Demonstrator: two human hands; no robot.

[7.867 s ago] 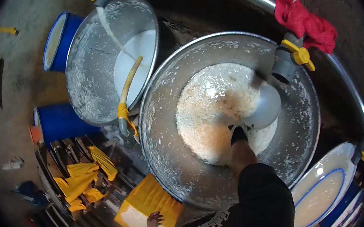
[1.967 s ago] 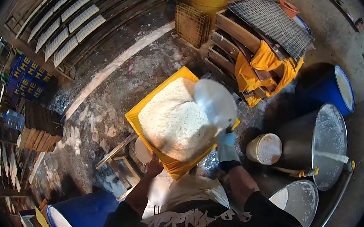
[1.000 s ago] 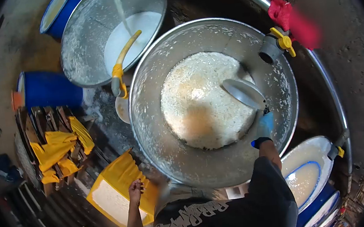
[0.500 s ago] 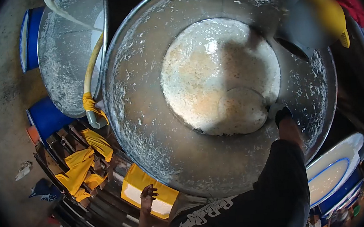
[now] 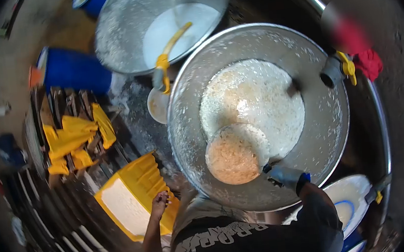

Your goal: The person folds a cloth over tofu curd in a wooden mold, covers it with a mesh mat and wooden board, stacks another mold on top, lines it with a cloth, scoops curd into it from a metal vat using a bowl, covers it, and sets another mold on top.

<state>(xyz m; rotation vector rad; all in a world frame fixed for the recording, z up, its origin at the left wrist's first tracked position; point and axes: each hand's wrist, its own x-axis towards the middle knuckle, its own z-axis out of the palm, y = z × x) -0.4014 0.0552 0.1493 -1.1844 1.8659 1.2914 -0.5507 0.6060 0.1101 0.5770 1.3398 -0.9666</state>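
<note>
A wide metal vat (image 5: 330, 127) stands in front of me, with a pool of whitish, flecked liquid (image 5: 267, 94) at its bottom. My right hand (image 5: 291, 176), in a grey-blue glove, is closed around the short handle of a round skimmer (image 5: 261, 139). The skimmer is at the near side of the pool, loaded with orange-brown froth or residue (image 5: 232, 159). My left hand (image 5: 159, 203) hangs free beside a yellow-covered block (image 5: 133, 202) with a pale face, fingers loosely curled and apart, holding nothing visible.
A second metal vat (image 5: 118, 34) is at upper left, white liquid pouring into it, a yellow hose (image 5: 170, 45) over its rim. Blue barrels (image 5: 78, 72) and yellow cloths (image 5: 72, 134) lie left. A grey pipe with a yellow valve (image 5: 332, 72) overhangs the right rim.
The view has swung right and back. The skimmer, low in the liquid before, now sits nearer me with orange-brown matter showing in it. My left hand still hangs at my side.
</note>
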